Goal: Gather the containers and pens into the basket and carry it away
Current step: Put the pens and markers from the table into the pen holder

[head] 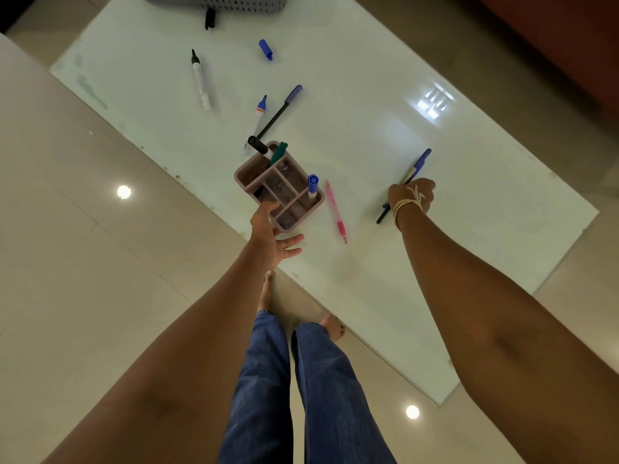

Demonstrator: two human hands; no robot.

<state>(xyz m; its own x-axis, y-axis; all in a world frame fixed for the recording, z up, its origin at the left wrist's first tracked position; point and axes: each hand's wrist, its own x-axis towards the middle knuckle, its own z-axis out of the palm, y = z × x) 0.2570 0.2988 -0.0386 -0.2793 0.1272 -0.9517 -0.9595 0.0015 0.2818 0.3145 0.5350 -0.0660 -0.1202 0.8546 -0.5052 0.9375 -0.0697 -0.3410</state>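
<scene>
Fingers of right hand curl around slim blue-capped pens.

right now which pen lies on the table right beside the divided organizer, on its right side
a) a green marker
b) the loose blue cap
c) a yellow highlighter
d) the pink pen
d: the pink pen lies flat on the white table just right of the organizer, apart from it; the green marker stands inside the organizer, and the blue cap lies far up the table.

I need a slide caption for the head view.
Left hand steadies pen organizer; right hand grips pens.
</scene>
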